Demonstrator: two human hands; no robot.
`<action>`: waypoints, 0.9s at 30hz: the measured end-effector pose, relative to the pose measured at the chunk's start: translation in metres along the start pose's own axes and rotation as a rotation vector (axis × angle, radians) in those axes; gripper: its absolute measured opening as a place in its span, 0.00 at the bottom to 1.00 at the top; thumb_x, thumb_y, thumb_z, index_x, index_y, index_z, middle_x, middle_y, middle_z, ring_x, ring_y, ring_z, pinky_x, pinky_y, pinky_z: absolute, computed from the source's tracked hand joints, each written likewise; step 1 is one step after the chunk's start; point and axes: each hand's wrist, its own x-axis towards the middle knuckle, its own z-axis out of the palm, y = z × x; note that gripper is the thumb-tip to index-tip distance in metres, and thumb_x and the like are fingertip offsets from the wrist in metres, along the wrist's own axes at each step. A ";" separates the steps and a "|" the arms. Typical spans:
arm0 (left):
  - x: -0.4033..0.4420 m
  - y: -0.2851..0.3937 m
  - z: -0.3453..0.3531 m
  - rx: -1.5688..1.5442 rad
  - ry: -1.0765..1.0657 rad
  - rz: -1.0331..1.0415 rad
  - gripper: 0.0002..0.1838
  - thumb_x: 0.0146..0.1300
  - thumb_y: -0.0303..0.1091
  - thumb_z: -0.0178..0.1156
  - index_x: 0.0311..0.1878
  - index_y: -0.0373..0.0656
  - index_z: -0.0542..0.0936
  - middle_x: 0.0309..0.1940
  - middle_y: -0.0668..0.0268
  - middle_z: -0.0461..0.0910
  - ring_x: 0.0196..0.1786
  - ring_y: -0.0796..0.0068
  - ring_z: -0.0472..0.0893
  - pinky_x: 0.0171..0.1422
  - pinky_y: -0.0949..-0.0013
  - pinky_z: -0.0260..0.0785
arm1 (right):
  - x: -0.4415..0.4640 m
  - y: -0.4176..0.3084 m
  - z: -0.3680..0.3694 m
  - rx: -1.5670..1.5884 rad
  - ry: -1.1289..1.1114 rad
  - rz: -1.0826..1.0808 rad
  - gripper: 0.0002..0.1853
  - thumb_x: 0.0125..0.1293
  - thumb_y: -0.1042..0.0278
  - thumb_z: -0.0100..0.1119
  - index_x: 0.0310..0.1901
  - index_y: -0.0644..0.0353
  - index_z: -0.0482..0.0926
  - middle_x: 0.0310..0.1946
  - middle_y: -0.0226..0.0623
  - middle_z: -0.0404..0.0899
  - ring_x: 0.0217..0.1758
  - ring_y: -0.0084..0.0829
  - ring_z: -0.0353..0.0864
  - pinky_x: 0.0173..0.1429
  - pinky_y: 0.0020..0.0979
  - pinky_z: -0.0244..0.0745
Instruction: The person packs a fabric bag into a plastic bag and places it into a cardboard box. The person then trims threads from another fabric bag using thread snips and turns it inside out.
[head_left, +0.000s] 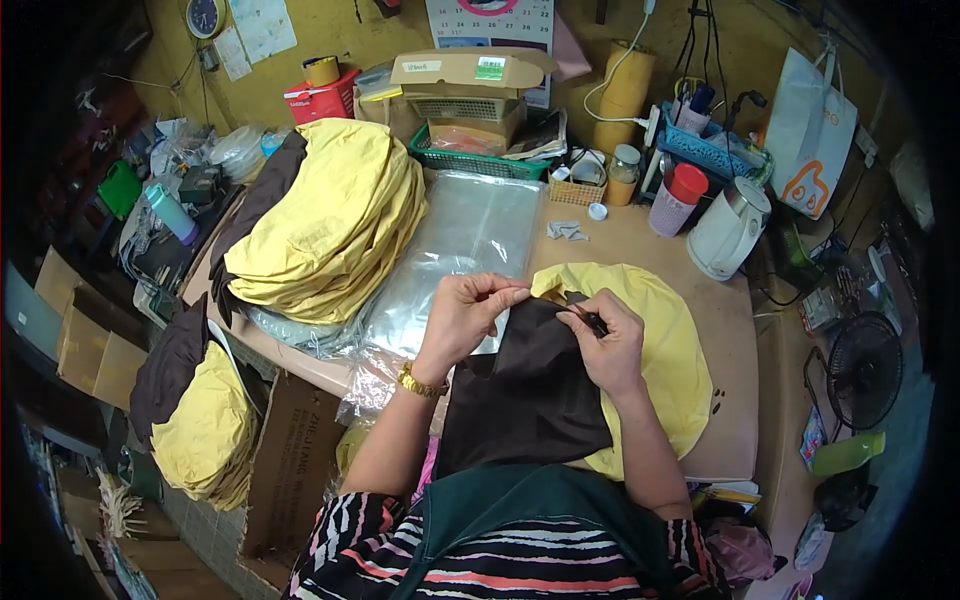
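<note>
A sewn cloth piece in yellow [665,350] and dark brown [530,400] lies over the table edge and my lap. My left hand [470,315], with a gold watch on the wrist, is closed in a pinch on the cloth's upper edge. Close beside it, my right hand [610,345] is closed around small dark thread snips [597,324], mostly covered by the fingers. Their tip is at the cloth edge, where the brown part meets the yellow. Whether the blades touch a thread is too small to tell.
A tall stack of yellow and brown cloth pieces [330,220] stands at left, beside clear plastic bags [460,230]. More folded cloth [205,430] sits lower left near a cardboard box [290,470]. A kettle [728,230], red-topped cup [675,205] and green basket [480,162] line the back.
</note>
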 end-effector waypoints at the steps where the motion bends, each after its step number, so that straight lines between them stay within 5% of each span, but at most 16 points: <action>1: -0.003 0.005 -0.001 0.002 0.011 -0.032 0.11 0.66 0.36 0.64 0.40 0.37 0.84 0.29 0.70 0.84 0.18 0.89 0.73 0.19 0.84 0.61 | 0.000 0.002 0.000 0.001 0.003 0.001 0.09 0.54 0.78 0.70 0.30 0.66 0.77 0.23 0.35 0.74 0.26 0.26 0.74 0.32 0.25 0.68; 6: -0.005 -0.006 -0.006 -0.324 -0.100 -0.065 0.13 0.69 0.36 0.59 0.32 0.36 0.76 0.28 0.64 0.82 0.26 0.81 0.83 0.25 0.81 0.73 | 0.002 0.002 -0.001 -0.034 0.019 -0.051 0.09 0.55 0.74 0.70 0.36 0.63 0.80 0.31 0.35 0.74 0.30 0.29 0.77 0.32 0.29 0.70; 9: -0.006 -0.003 -0.004 -0.836 -0.135 -0.101 0.10 0.74 0.34 0.50 0.38 0.37 0.69 0.35 0.60 0.79 0.47 0.59 0.85 0.50 0.69 0.83 | 0.007 -0.026 -0.003 -0.192 0.128 -0.050 0.12 0.56 0.70 0.70 0.42 0.59 0.81 0.37 0.34 0.73 0.33 0.35 0.77 0.35 0.35 0.71; 16: -0.012 0.011 0.007 -0.909 -0.110 -0.093 0.10 0.74 0.35 0.50 0.39 0.37 0.70 0.38 0.60 0.77 0.51 0.60 0.83 0.54 0.66 0.81 | 0.014 -0.054 -0.010 -0.480 0.071 -0.319 0.14 0.53 0.69 0.69 0.42 0.54 0.81 0.36 0.31 0.72 0.30 0.34 0.74 0.35 0.35 0.67; 21: -0.008 0.003 0.012 -0.914 -0.150 -0.036 0.10 0.72 0.37 0.54 0.39 0.40 0.74 0.36 0.64 0.79 0.40 0.71 0.83 0.51 0.67 0.80 | 0.021 -0.054 -0.003 -0.549 0.168 -0.607 0.09 0.51 0.74 0.67 0.35 0.55 0.79 0.25 0.28 0.70 0.24 0.26 0.72 0.27 0.30 0.58; 27: -0.012 0.009 0.011 -0.892 -0.229 -0.026 0.10 0.73 0.38 0.53 0.38 0.41 0.74 0.36 0.66 0.78 0.40 0.73 0.81 0.51 0.68 0.78 | 0.024 -0.057 0.000 -0.582 0.144 -0.648 0.08 0.52 0.76 0.65 0.28 0.55 0.74 0.23 0.28 0.68 0.23 0.26 0.73 0.26 0.30 0.58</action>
